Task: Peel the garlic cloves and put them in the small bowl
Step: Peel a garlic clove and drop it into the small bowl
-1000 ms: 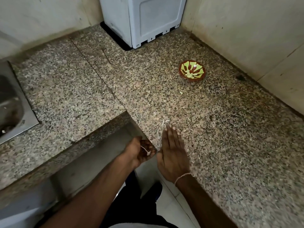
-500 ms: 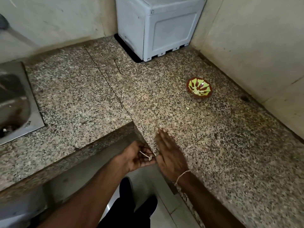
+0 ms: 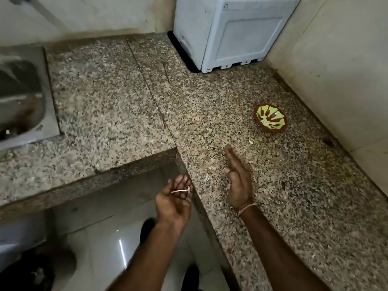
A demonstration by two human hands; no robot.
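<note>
Speckled granite counter [image 3: 210, 101] carries small bowl [image 3: 270, 120] and grey box [image 3: 231, 32].

L-shaped speckled brown-grey granite counter [image 3: 117, 106], a seam running diagonally across it, its thick front edge chipped near the inner corner. Steel sink basin [image 3: 19, 97] set into the counter at far left. Pale grey-blue moulded plastic box [image 3: 233, 32] on a black base in the back corner. Cream plastered walls [image 3: 336, 66], stained low along the counter joint. Glossy pale tiled floor [image 3: 100, 244] below, catching a streak of light. Overall dim.
</note>
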